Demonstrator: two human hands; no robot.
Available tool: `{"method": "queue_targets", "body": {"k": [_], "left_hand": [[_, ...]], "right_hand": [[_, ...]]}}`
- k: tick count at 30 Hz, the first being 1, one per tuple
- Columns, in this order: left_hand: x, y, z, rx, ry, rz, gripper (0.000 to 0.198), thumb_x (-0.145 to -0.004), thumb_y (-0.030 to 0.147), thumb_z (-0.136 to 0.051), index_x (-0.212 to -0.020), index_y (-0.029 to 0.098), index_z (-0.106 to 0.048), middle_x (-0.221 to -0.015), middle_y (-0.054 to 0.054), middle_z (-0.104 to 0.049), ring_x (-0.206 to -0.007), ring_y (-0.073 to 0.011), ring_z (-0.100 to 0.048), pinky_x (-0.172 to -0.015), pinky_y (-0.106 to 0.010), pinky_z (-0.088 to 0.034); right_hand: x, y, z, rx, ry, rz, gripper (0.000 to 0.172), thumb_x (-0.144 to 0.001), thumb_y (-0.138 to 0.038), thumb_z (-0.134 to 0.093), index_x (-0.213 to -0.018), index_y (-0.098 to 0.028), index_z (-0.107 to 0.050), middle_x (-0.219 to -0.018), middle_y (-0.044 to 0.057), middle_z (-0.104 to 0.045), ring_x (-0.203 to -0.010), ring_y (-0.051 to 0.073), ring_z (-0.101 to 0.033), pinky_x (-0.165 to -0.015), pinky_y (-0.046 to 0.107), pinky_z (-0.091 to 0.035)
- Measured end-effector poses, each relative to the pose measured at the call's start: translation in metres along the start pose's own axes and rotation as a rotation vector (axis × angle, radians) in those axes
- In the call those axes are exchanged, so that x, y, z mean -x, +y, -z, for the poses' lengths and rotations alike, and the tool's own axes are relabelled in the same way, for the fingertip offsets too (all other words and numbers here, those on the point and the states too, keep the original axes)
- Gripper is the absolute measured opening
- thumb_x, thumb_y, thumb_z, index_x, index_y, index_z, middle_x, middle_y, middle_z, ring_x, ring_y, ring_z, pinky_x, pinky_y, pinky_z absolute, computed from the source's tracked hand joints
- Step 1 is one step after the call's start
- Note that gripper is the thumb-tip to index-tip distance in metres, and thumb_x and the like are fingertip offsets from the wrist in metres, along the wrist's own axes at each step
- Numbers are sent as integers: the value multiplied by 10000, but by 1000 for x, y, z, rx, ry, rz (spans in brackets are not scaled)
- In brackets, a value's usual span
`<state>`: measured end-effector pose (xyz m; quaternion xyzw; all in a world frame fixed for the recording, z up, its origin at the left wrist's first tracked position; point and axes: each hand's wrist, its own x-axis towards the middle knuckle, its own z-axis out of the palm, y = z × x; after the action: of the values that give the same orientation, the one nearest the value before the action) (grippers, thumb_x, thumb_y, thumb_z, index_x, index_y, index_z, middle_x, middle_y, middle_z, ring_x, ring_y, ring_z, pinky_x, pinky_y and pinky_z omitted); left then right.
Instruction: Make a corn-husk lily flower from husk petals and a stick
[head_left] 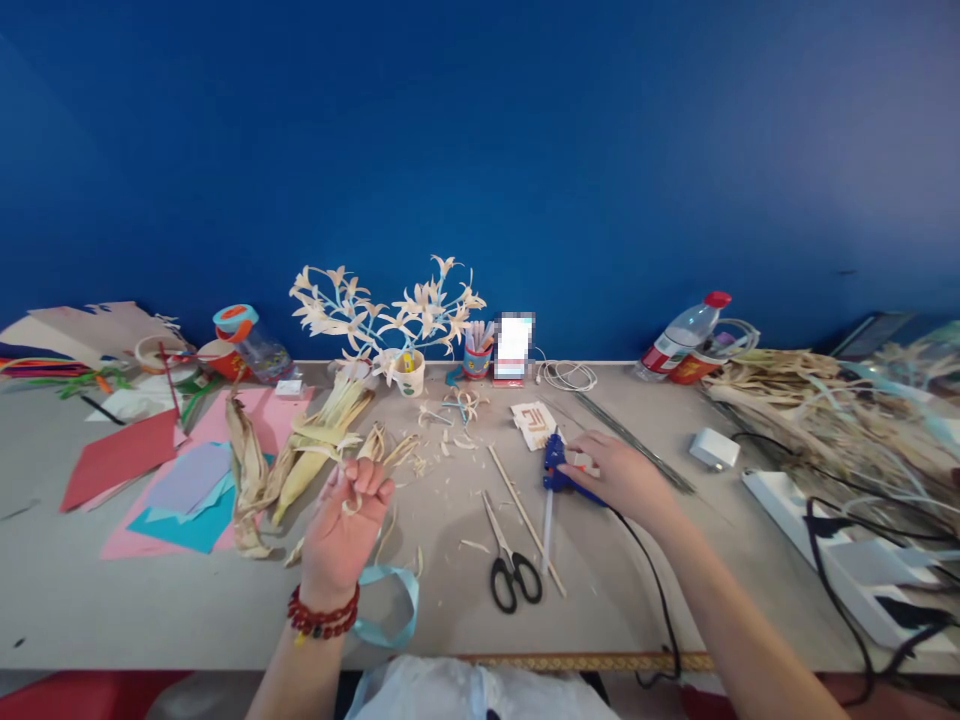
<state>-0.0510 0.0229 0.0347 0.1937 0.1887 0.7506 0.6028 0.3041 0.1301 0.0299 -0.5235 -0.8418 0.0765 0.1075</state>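
Note:
My left hand (pixel 349 510), palm turned up and fingers curled, pinches a small pale strip of corn husk (pixel 351 506). My right hand (pixel 619 475) is wrapped around a blue hot glue gun (pixel 555 462); a clear glue stick (pixel 547 530) juts from it toward me. I cannot tell whether the gun rests on the table. Black-handled scissors (pixel 510 565) and a thin pale stick (pixel 525 515) lie between my hands. Below my left hand a light blue ribbon (pixel 409 610) loops on the table. Corn husks (pixel 311 465) lie behind that hand.
Husk flowers stand in a white cup (pixel 410 375) at the back, near a phone (pixel 514 345). Coloured paper (pixel 120 455) covers the left side. On the right are a power strip (pixel 810 550), a charger (pixel 714 450), a bottle (pixel 682 335), wires (pixel 637 440) and dried husks (pixel 795 385).

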Motion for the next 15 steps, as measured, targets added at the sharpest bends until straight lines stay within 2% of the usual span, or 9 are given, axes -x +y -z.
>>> {"method": "queue_targets", "body": {"k": [3, 6, 8, 11, 15], "left_hand": [[0, -7, -3, 1, 5, 49, 71, -848, 183, -629, -803, 169, -575, -730, 14, -421, -687, -110, -427, -670, -249, -458], [1, -16, -7, 6, 10, 99, 73, -854, 180, -623, -795, 168, -581, -724, 12, -426, -688, -112, -429, -677, -253, -453], [4, -19, -9, 2, 11, 108, 74, -858, 184, -623, -796, 167, -587, -727, 9, -433, -692, -113, -432, -687, -258, -450], [9, -18, -9, -17, 13, 106, 93, -876, 199, -610, -791, 162, -593, -730, 6, -441, -699, -115, -436, -696, -264, -446], [12, -16, -7, -24, 29, 100, 105, -886, 199, -601, -789, 160, -602, -733, 3, -450, -699, -114, -437, -702, -267, -444]], "right_hand": [[-26, -51, -9, -236, -58, 143, 229, -961, -303, -470, -979, -213, -680, -969, 64, -701, -790, 174, -639, -709, 272, -459], [-58, -103, -40, -249, -120, 208, 130, -902, -258, -581, -925, -221, -703, -919, 29, -719, -778, 156, -639, -684, 230, -440], [-76, -126, -62, -223, -119, 203, 104, -879, -229, -604, -867, -206, -705, -868, 38, -719, -820, 178, -639, -713, 239, -430], [-91, -141, -83, -172, -84, 142, 158, -917, -221, -533, -900, -189, -686, -934, 77, -714, -889, 205, -630, -749, 262, -419], [-98, -138, -87, -121, -81, 89, 258, -974, -299, -443, -932, -197, -676, -962, 93, -714, -899, 219, -629, -748, 274, -413]]}}
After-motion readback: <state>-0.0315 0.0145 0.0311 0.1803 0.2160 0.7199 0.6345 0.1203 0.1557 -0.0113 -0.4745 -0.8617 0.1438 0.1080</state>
